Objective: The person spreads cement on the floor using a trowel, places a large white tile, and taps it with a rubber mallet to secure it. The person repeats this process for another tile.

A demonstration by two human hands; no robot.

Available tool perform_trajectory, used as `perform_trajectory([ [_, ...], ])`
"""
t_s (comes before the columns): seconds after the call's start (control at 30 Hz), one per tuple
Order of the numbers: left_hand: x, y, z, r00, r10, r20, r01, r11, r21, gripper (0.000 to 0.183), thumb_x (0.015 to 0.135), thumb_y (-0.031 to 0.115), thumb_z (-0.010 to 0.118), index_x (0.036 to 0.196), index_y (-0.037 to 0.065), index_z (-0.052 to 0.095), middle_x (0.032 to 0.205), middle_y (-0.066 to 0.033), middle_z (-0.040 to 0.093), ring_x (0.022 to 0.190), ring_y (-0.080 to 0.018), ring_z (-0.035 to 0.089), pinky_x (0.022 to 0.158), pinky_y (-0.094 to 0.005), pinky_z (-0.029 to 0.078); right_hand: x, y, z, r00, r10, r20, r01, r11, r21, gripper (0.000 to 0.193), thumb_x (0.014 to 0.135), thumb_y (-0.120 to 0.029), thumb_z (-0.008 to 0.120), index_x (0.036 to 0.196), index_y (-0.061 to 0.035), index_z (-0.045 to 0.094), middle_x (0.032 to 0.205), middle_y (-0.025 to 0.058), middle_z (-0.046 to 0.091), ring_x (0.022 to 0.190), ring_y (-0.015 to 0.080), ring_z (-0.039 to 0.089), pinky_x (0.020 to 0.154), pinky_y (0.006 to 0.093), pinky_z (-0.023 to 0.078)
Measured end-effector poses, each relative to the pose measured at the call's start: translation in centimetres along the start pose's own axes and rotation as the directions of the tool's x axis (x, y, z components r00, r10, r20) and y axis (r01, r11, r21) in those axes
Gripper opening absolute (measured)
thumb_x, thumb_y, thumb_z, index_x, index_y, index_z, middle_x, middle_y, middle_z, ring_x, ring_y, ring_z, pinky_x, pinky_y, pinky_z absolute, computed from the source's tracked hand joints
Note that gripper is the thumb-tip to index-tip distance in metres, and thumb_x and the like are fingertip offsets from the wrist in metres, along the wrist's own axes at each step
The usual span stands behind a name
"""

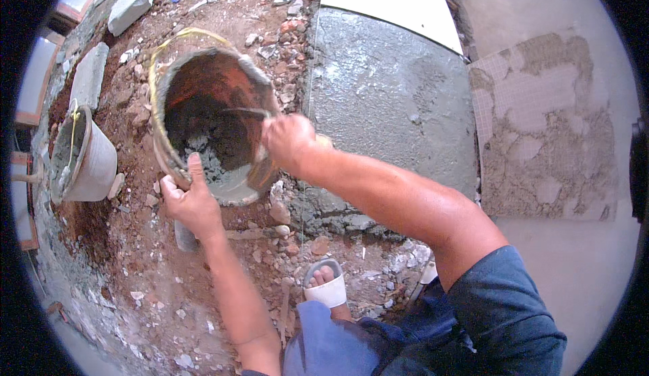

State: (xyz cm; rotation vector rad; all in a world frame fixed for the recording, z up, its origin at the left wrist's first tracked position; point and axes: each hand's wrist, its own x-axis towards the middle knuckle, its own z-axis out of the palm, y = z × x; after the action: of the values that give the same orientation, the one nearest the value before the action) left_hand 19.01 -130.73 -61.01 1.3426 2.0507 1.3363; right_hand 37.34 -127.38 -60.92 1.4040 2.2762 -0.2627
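One broad bed of wet grey mortar [392, 99] spreads on the right. To its left sits a large bucket [251, 70], lumpy grey mix [205, 151] inside. The left hand [194, 203] grips its near rim; the right hand [291, 143] clasps a blurred trowel [247, 111] at the bucket's right side.

A short, loose sleeve [507, 301] in dark blue covers the upper right arm, creased, its edge ending near the elbow. The forearms are bare, as are the left hand [195, 205] and right hand [292, 143]. Below, the clothing is blue: a lighter, smooth part [330, 345] beside darker, wrinkled folds [422, 332]. One foot wears an open-toed sandal [326, 292] with a broad white strap and grey lining, the toes [320, 276] showing.
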Motion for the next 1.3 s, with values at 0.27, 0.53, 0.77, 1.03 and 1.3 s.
perform_trajectory([
  [0.27,1.3,-3.4,-2.0,0.995,0.095,0.011,-0.090,0.973,-0.212,0.044,0.083,0.039,0.074,0.073,0.005,0.048,0.066,0.0045,0.046,0.062,-0.0111,0.039,0.056,-0.0287,0.037,-2.6,-3.7,0.1,0.983,-0.183,0.017,0.150,0.850,0.505,0.027,0.080,-0.018,0.051,0.089,-0.0001,0.070,0.089,0.0200,0.069,0.085,0.0346,0.068,0.072,0.0454,0.055],
  [0.53,0.9,-4.1,-1.9,0.986,0.168,0.015,-0.168,0.986,-0.009,0.050,0.085,0.051,0.066,0.074,0.006,0.046,0.066,0.0023,0.044,0.062,-0.0104,0.039,0.053,-0.0270,0.035,-4.7,0.1,1.6,0.929,-0.348,0.127,-0.025,0.284,0.959,0.036,0.080,-0.031,0.061,0.094,0.0014,0.054,0.069,0.0123,0.061,0.060,0.0215,0.062,0.056,0.0377,0.049],
  [0.77,4.4,-5.0,-2.4,0.998,-0.060,-0.029,0.051,0.970,-0.237,0.046,0.090,0.047,0.061,0.084,0.002,0.054,0.073,-0.0018,0.054,0.067,-0.0121,0.048,0.061,-0.0281,0.044,-12.4,3.1,2.4,0.992,0.049,0.118,-0.100,-0.282,0.954,0.027,0.086,-0.028,0.062,0.098,-0.0049,0.054,0.070,0.0011,0.055,0.055,0.0099,0.054,0.049,0.0267,0.046],
  [1.03,4.8,-5.2,-2.9,0.993,-0.097,-0.065,0.084,0.980,-0.179,0.044,0.091,0.045,0.061,0.089,0.001,0.056,0.082,-0.0044,0.058,0.074,-0.0135,0.051,0.069,-0.0290,0.046,-4.4,6.9,7.2,0.463,0.883,-0.079,-0.380,0.278,0.883,0.034,0.086,-0.025,0.057,0.106,0.0015,0.050,0.089,0.0222,0.064,0.079,0.0348,0.065,0.072,0.0437,0.050],
  [1.3,5.2,-7.1,-3.5,0.991,-0.119,-0.065,0.096,0.957,-0.275,0.043,0.092,0.040,0.061,0.100,-0.001,0.056,0.094,-0.0067,0.060,0.085,-0.0151,0.054,0.080,-0.0295,0.045,-4.8,15.9,10.2,0.584,0.805,0.103,-0.307,0.102,0.946,0.035,0.087,-0.033,0.053,0.095,0.0008,0.057,0.079,0.0107,0.058,0.068,0.0203,0.057,0.064,0.0361,0.048],
])
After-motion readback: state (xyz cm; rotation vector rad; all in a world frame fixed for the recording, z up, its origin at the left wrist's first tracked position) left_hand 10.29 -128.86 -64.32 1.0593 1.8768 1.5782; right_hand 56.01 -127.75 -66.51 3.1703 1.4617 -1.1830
